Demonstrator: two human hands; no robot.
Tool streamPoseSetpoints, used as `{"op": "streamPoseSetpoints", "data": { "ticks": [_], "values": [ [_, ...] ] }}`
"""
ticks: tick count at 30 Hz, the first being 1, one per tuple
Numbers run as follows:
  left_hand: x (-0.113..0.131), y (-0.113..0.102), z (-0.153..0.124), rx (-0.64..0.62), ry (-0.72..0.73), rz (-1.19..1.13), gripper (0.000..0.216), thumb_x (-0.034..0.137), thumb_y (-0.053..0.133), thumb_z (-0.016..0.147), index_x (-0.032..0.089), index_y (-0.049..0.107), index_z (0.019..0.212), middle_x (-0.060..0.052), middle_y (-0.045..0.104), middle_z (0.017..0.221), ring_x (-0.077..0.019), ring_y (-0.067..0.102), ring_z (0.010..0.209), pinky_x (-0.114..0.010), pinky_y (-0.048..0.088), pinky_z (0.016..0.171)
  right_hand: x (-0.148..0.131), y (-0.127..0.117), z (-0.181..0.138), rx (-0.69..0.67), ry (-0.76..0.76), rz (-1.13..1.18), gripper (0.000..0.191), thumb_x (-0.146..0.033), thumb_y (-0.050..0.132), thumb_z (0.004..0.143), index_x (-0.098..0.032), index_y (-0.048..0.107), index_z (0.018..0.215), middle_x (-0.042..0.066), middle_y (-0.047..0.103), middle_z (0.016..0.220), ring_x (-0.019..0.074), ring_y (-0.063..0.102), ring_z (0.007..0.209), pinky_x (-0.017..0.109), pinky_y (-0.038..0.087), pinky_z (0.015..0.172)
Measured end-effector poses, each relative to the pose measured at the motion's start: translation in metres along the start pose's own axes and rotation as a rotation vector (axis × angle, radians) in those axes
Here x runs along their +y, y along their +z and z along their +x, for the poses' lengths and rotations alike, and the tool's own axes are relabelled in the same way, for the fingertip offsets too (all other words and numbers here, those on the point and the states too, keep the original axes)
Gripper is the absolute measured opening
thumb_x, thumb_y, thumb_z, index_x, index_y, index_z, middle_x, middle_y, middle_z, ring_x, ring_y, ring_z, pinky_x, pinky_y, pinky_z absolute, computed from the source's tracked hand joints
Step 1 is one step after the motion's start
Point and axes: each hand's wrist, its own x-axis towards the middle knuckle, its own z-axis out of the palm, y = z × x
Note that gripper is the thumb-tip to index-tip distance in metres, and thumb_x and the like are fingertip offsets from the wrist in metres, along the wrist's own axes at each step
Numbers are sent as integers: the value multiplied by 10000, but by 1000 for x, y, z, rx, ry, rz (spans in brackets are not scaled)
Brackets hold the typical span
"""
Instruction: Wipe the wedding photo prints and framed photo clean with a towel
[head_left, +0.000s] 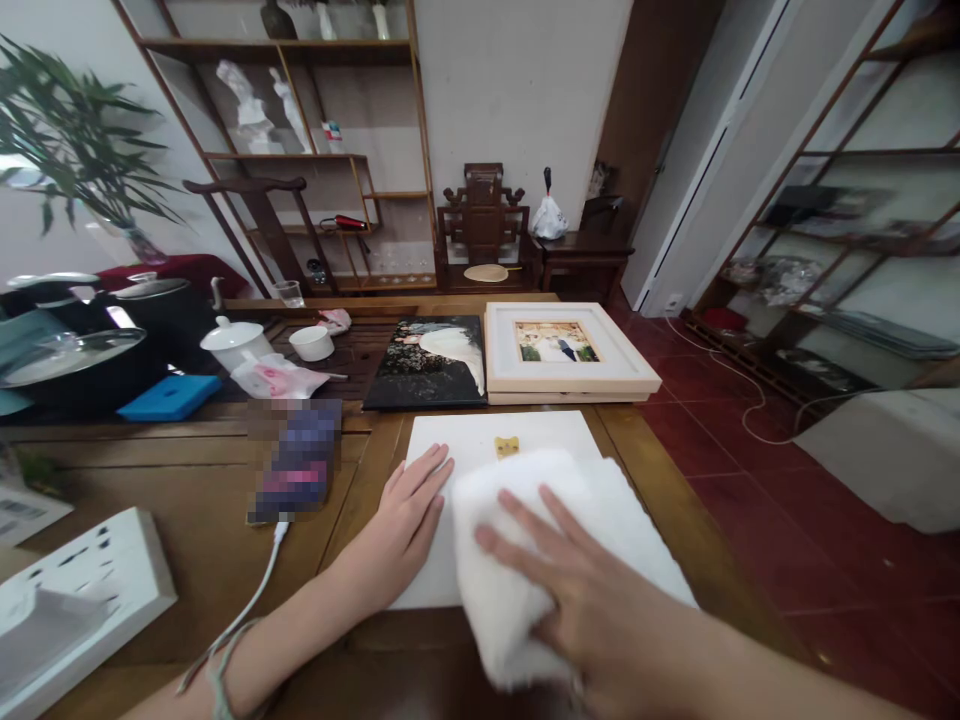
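A white panel (487, 440) lies face-down on the wooden table (210, 520), a small brass hanger (507, 446) near its far edge. My left hand (405, 525) lies flat on the panel's left edge, fingers stretched out. My right hand (577, 590) presses a folded white cloth (525, 500) onto the panel, fingers spread over the cloth. Beyond the panel lie a dark frameless photo print (431, 362) and a light wooden framed photo (566, 350).
A blurred-out phone (296, 460) with a white cable (251, 600) lies left of my left hand. A white power strip (75, 590) sits at the near left. Farther left stand a blue box (169, 397), a white lidded pot (234, 342), a bowl (311, 342) and dark pans (82, 350). Red floor lies to the right.
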Motion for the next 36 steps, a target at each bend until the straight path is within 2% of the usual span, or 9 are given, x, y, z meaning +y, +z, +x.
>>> {"op": "streamPoseSetpoints", "data": {
  "ticks": [3, 5, 12, 15, 18, 23, 27, 31, 36],
  "values": [
    [-1, 1, 0, 7, 1, -8, 425, 203, 302, 946, 202, 404, 1359, -105, 375, 1457, -229, 279, 1371, -504, 230, 1110, -15, 1, -9, -17, -45, 49, 395, -232, 525, 838, -180, 580, 1226, 58, 402, 1427, 337, 217, 1356, 588, 165, 1096],
    [-1, 1, 0, 19, 9, -17, 427, 200, 305, 944, 206, 405, 1360, -104, 376, 1457, -231, 280, 1371, -502, 232, 1111, -9, -3, -8, -19, -70, 86, 391, -266, 549, 825, -192, 594, 1207, 59, 387, 1436, 342, 212, 1356, 597, 156, 1092],
    [2, 0, 1, 25, -5, -24, 435, 206, 307, 941, 194, 416, 1362, -114, 396, 1443, -253, 316, 1354, -509, 251, 1099, 59, -14, 40, 163, 44, 8, 315, -270, 462, 894, -134, 627, 1126, 137, 413, 1415, 304, 207, 1368, 588, 131, 1088],
    [3, -1, 2, 5, -17, -9, 436, 210, 294, 942, 166, 422, 1356, -130, 393, 1442, -256, 314, 1354, -520, 245, 1097, 71, -13, 58, 200, 99, -30, 310, -280, 439, 912, -147, 635, 1114, 111, 430, 1409, 318, 206, 1366, 609, 149, 1073],
    [4, -3, 2, -2, -21, -12, 435, 206, 289, 943, 152, 418, 1355, -139, 392, 1441, -250, 315, 1354, -516, 253, 1096, 59, -10, 55, 166, 112, -72, 305, -274, 454, 893, -145, 665, 1071, 117, 421, 1413, 352, 186, 1364, 633, 132, 1062],
    [3, -2, 2, 21, -6, -27, 418, 192, 314, 932, 176, 446, 1328, -128, 421, 1425, -243, 333, 1346, -505, 275, 1092, 7, 1, 18, 66, 48, -20, 233, -317, 579, 789, -196, 720, 931, 83, 318, 1475, 419, 118, 1358, 671, 62, 1053],
    [2, -1, 2, 12, -14, -22, 414, 198, 309, 933, 164, 448, 1322, -133, 403, 1436, -234, 315, 1355, -503, 263, 1099, -22, 5, -5, 3, 23, 71, 328, -277, 519, 836, -196, 653, 1124, 60, 427, 1411, 360, 230, 1348, 607, 133, 1093],
    [1, 0, 1, 28, -13, -28, 415, 195, 320, 927, 179, 450, 1321, -123, 407, 1436, -238, 325, 1351, -507, 262, 1098, -11, -6, -4, -1, 2, 120, 350, -294, 516, 845, -213, 620, 1169, 44, 413, 1425, 321, 212, 1363, 586, 128, 1101],
    [2, 0, 1, 34, -13, -21, 417, 209, 321, 929, 166, 440, 1327, -125, 419, 1427, -242, 329, 1349, -500, 275, 1096, 35, -14, 34, 154, 164, 34, 355, -334, 415, 918, -164, 620, 1152, 107, 439, 1404, 297, 228, 1363, 564, 151, 1096]
  ]
}}
